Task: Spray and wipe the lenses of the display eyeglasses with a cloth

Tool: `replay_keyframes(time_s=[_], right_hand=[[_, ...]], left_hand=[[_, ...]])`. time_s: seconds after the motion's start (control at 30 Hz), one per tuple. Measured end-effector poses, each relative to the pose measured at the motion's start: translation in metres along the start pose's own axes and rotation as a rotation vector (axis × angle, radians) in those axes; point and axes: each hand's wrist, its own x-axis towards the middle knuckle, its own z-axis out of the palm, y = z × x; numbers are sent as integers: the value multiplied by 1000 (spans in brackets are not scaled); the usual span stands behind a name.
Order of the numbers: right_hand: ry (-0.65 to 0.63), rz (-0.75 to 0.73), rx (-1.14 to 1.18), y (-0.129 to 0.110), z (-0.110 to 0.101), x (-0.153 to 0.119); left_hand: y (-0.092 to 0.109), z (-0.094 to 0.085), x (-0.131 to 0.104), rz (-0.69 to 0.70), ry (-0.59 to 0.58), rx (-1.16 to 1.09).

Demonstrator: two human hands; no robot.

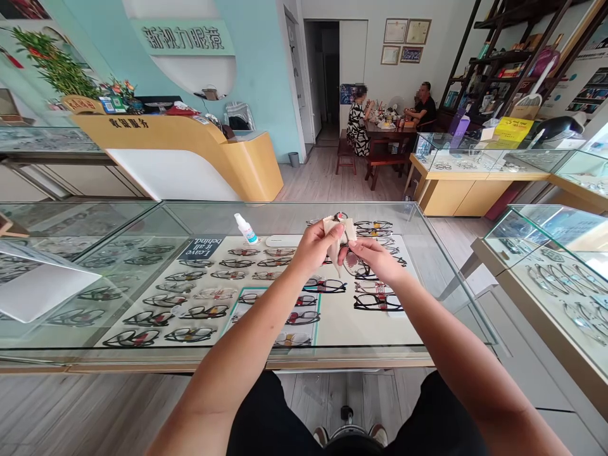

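Above the glass counter, my two hands are close together around a beige cleaning cloth (pixel 349 226) and a pair of glasses (pixel 352 262). My left hand (pixel 314 248) is closed on the cloth, its thumb pressed on top. Fingers of my right hand (pixel 375 256) pinch at the glasses and the cloth's edge. One round lens shows below the right fingers; cloth and fingers hide most of the frame. A small white spray bottle (pixel 246 229) with a blue label stands on the counter, left of my hands.
Under the glass top (pixel 266 350) lie rows of eyeglasses (pixel 192 334). A white box-like object (pixel 42 278) stands at the left. Another display case (pixel 560 278) is on the right. Farther back are a reception desk (pixel 251 164) and two people seated at a table (pixel 387 128).
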Motion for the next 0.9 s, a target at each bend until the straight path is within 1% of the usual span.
replay_keyframes(time_s=[0.1,0.2,0.23,0.37,0.47,0.57,0.63,0.73,0.8,0.9], right_hand=[[16,-14,-24,-2,-2,-1],[25,-13,-2,-6,-6,-1],[32,-8,11,-8,-7,-2],[64,-1,39,-14,-9,-2],[74,-12,32,-12,-9,-2],[77,-24,39,-4,-7,1],[63,-34,42,2,-5,2],[43,-43,25,4,-3,2],[42,-41,-3,1,-1,1],[45,-46,-51,-5,3,0]], left_hand=[[-4,-7,3,3,21,32],[-3,-15,6,4,8,25],[-2,-18,7,-6,-17,14],[5,-27,6,-61,-176,21],[10,-26,4,-49,-239,43],[11,-17,2,-47,-266,6],[11,-9,0,-32,-234,-15],[9,0,-2,4,-126,-27],[6,3,-3,16,-51,-32],[2,3,-2,22,31,-13]])
